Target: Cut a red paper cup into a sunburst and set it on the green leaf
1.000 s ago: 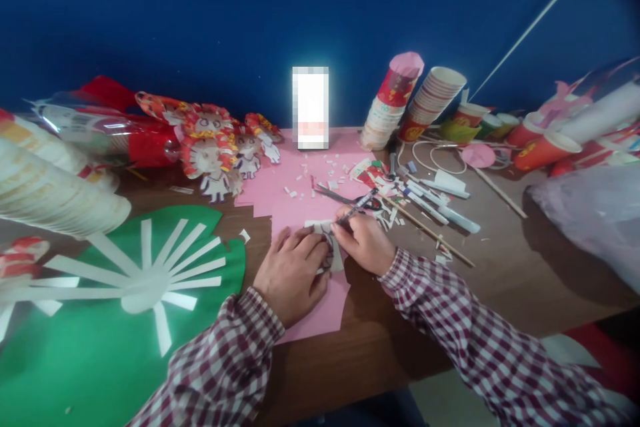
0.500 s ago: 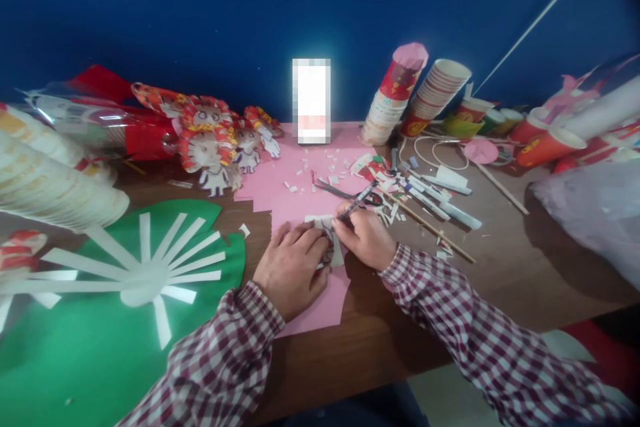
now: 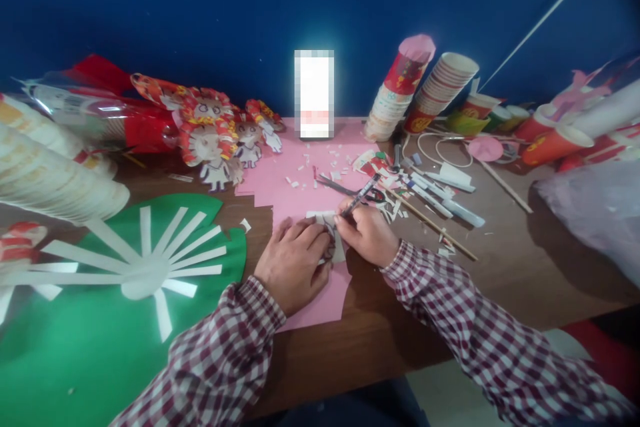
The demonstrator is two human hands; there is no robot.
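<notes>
A small piece of white paper (image 3: 339,250) with dark drawn lines lies on pink paper (image 3: 320,307) in front of me. Flat across its left part rests my left hand (image 3: 296,262), fingers stretched out and covering much of the drawing. My right hand (image 3: 367,235) is closed around a dark pen (image 3: 361,196), whose lower end points at the white paper. The pen's tip is too small to make out. Just beyond the right hand are black-handled scissors (image 3: 345,187), partly hidden behind the pen.
Left, a green leaf-shaped sheet (image 3: 210,320) carries white strips. Paper cutout figures (image 3: 215,147) and stacked cups (image 3: 55,177) stand beyond it. Several markers (image 3: 435,193), a thin stick (image 3: 435,223) and paper scraps lie right. Two cup stacks (image 3: 443,83) rise at the back near a blurred-out bright screen (image 3: 314,93).
The view has shifted slightly. Both hands keep nearly the same place on the paper, the right one still holding the pen.
</notes>
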